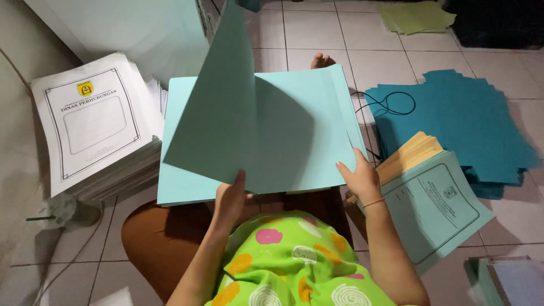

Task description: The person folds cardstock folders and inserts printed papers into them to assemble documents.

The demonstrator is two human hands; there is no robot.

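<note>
A stack of pale turquoise sheets (187,187) lies across the person's lap, above the floor tiles (317,34), and everything here is placed against that stack. The top sheet (215,113) is lifted off it: its near edge stays low at the stack's front, and its far corner rises up and away to the left, so the sheet stands tilted, with its long axis running from the person's knees towards the far side. The left hand (231,198) sits at the stack's near edge, under the raised sheet, with fingers closed on that sheet's lower edge and thumb on top. The right hand (358,178) rests at the stack's near right corner, fingers curled over the edge of the flat sheets, pinning them down rather than lifting. The left hand is the one nearer the raised sheet; the right is well apart from it.

Left of the stack stands a pile of white printed covers (93,122). Right of it lie dark teal sheets (464,119), and nearer, a bundle with a pale green printed cover (433,207) on yellowish pages.
</note>
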